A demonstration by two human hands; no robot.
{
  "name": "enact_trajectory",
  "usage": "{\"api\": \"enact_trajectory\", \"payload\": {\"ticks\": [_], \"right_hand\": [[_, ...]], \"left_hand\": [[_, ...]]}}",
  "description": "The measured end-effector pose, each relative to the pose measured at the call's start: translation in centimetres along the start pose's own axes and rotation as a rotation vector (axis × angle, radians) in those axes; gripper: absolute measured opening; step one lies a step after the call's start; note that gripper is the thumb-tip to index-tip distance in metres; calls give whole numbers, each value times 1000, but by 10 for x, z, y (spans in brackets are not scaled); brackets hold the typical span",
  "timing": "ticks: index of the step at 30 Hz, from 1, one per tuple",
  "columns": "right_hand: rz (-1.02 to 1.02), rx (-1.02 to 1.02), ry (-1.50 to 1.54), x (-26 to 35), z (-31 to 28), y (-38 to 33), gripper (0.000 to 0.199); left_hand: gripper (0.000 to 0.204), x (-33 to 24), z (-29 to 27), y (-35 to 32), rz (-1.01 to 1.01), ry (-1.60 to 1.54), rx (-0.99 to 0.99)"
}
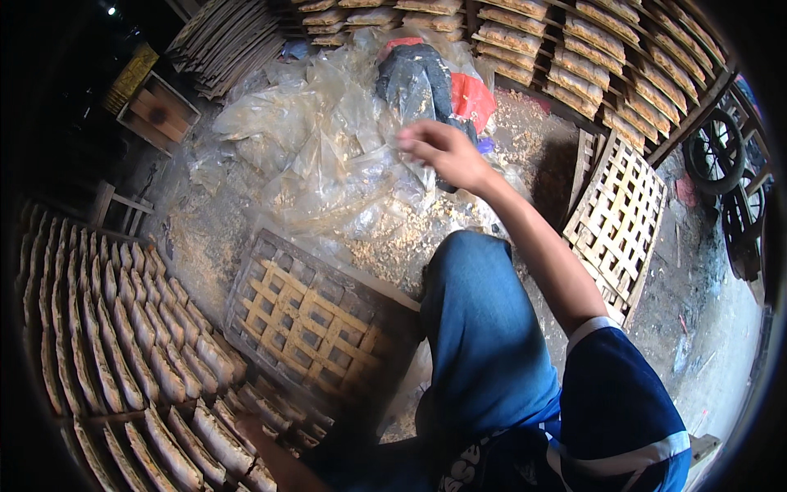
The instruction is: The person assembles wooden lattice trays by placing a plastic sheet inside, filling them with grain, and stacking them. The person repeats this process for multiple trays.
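My right hand (pixel 443 154) is stretched forward above a spread of clear plastic sheeting (pixel 320 131). Its fingers are slightly bent and apart, a little blurred, with nothing visible in them. Below it on the floor lie pale crumbs (pixel 410 225). Low on the left, my left hand (pixel 252 426) reaches to the rows of pale, brown-edged slabs (pixel 217 439). Shadow hides its fingers, and I cannot see whether it grips a slab. Between my knee and those rows lies a woven bamboo lattice tray (pixel 307 320) in a dark frame.
Racks of stacked slabs (pixel 586 66) line the far side. Another woven bamboo panel (pixel 619 217) leans at the right, near a wheel (pixel 715 152). Dark cloth (pixel 418 78) and a red bag (pixel 473 102) lie on the sheeting. A wooden box (pixel 158 113) stands far left.
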State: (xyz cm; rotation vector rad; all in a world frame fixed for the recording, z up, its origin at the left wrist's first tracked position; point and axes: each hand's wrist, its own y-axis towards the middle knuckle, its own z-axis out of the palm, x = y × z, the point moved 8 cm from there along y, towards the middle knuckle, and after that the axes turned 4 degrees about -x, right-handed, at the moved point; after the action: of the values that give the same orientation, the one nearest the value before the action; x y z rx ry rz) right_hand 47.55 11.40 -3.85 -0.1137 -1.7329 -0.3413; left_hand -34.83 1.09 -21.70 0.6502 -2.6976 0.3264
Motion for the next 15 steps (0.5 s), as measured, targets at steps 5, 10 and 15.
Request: {"api": "enact_trajectory", "payload": {"ticks": [5,10,15], "right_hand": [[637,-206,-448,-266,-144,-95,37],[778,-211,-480,-383,-129,-165,37],[399,-241,-606,-365,-73,-81,38]], "left_hand": [[30,-8,37,-23,-76,-74,1],[26,19,71,19,217,234,-13],[30,1,52,-5,145,180,-165]]}}
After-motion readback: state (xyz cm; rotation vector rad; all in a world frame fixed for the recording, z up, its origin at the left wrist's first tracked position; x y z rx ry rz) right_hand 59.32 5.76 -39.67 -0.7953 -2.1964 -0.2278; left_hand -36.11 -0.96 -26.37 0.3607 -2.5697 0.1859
